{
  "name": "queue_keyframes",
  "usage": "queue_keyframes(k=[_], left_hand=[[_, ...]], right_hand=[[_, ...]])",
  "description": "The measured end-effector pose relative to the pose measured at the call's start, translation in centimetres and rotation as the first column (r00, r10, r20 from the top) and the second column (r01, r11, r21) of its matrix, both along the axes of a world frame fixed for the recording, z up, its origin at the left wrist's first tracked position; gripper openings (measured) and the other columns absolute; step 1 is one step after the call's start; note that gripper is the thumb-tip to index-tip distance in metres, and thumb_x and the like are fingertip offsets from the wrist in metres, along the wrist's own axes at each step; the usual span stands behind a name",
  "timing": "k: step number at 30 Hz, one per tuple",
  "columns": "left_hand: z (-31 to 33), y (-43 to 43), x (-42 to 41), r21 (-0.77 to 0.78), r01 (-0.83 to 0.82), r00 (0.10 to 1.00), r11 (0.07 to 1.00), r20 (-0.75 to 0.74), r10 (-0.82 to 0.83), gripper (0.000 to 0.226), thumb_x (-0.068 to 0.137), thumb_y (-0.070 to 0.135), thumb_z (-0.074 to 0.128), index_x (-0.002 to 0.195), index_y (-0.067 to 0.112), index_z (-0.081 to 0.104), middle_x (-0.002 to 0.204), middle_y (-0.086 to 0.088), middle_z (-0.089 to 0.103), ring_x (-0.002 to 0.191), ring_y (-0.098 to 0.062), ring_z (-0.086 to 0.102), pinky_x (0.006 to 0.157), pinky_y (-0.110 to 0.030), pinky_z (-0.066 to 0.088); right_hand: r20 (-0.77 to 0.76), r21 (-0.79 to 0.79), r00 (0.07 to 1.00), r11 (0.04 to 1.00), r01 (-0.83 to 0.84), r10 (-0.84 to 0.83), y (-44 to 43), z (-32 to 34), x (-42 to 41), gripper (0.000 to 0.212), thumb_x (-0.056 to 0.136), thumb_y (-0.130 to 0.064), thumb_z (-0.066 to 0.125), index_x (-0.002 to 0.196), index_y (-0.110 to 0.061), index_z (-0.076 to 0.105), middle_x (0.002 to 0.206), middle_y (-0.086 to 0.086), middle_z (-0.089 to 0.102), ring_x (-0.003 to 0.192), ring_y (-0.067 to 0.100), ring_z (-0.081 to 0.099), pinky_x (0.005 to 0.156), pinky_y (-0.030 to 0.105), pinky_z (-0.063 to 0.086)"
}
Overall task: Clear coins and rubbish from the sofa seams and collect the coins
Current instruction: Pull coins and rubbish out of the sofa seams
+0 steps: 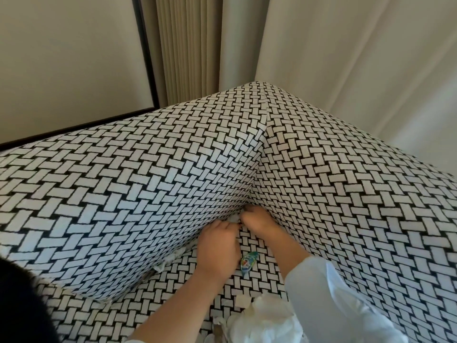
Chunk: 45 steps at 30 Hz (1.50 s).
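Note:
The sofa (153,184) wears a black-and-white woven-pattern cover. Both my hands meet at the corner seam where the back cushion, the armrest and the seat join. My left hand (217,246) lies knuckles up with curled fingers at the seam. My right hand (258,222) has its fingertips tucked into the corner, out of sight. A white tissue scrap (233,219) shows between the two hands; whether either hand holds it is unclear. A green-and-blue sweet wrapper (248,263) lies on the seat beside my left wrist. No coin is visible.
More white tissue bits (173,258) poke from the seam under the back cushion. A crumpled white tissue pile (262,318) and a paper scrap (242,300) lie on the seat near me. Curtains (346,58) hang behind the sofa.

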<state>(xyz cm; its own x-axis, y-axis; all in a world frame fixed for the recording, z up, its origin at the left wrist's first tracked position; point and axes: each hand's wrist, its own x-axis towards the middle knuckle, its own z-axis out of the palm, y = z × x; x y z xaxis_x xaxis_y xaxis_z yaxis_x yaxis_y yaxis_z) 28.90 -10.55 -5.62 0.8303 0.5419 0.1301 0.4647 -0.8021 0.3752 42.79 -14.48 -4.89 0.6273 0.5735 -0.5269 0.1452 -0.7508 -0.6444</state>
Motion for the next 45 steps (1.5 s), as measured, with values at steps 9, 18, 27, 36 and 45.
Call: queue_keyframes(k=[9,18,27,36,45], left_hand=[[-0.1,-0.3,-0.3,-0.043,-0.036,0.998,0.998,0.041,0.038,0.034,0.085,0.014,0.049,0.115,0.024,0.062,0.108,0.009,0.06,0.102,-0.011,0.051,0.089,-0.029,0.044],[0.0,-0.9,-0.6,-0.028,-0.142,0.988,0.99,0.058,0.143,0.048,0.082,0.016,0.058,0.129,0.025,0.053,0.119,0.006,0.054,0.097,-0.014,0.054,0.077,-0.03,0.048],[-0.1,-0.8,-0.3,0.018,-0.155,0.988,0.988,0.004,0.155,0.04,0.084,0.023,0.046,0.117,0.025,0.066,0.105,0.009,0.069,0.097,-0.016,0.053,0.078,-0.034,0.046],[-0.4,-0.7,-0.5,-0.016,-0.172,0.983,0.985,0.062,0.173,0.024,0.083,0.021,0.047,0.097,0.026,0.066,0.093,0.009,0.064,0.093,-0.014,0.052,0.077,-0.033,0.046],[-0.5,-0.7,-0.6,-0.023,-0.168,0.98,0.986,0.103,0.169,0.02,0.08,0.019,0.052,0.092,0.025,0.067,0.087,0.009,0.064,0.088,-0.014,0.053,0.071,-0.033,0.047]], right_hand=[[-0.017,-0.092,0.997,0.993,-0.08,0.079,0.9,0.1,1.1,0.045,0.099,-0.037,0.042,0.135,-0.013,0.053,0.135,0.009,0.056,0.112,0.021,0.052,0.095,0.029,0.041],[0.178,-0.021,0.974,0.99,-0.138,0.139,0.3,-1.4,0.8,0.028,0.094,-0.018,0.048,0.113,-0.014,0.069,0.11,0.007,0.069,0.098,0.024,0.062,0.089,0.034,0.051],[0.248,-0.017,0.946,0.977,-0.212,0.21,0.0,-1.5,0.7,0.041,0.095,-0.01,0.042,0.129,-0.021,0.063,0.13,0.003,0.063,0.111,0.022,0.059,0.096,0.033,0.049],[0.43,-0.006,0.89,0.987,-0.162,0.149,-0.7,-1.9,-0.3,0.036,0.099,-0.027,0.038,0.126,-0.03,0.061,0.118,0.002,0.067,0.092,0.02,0.061,0.073,0.027,0.049],[0.365,0.054,0.91,0.972,-0.23,0.195,-1.2,-1.9,0.0,0.039,0.099,-0.018,0.043,0.134,-0.026,0.059,0.138,-0.001,0.059,0.115,0.019,0.06,0.094,0.03,0.05]])
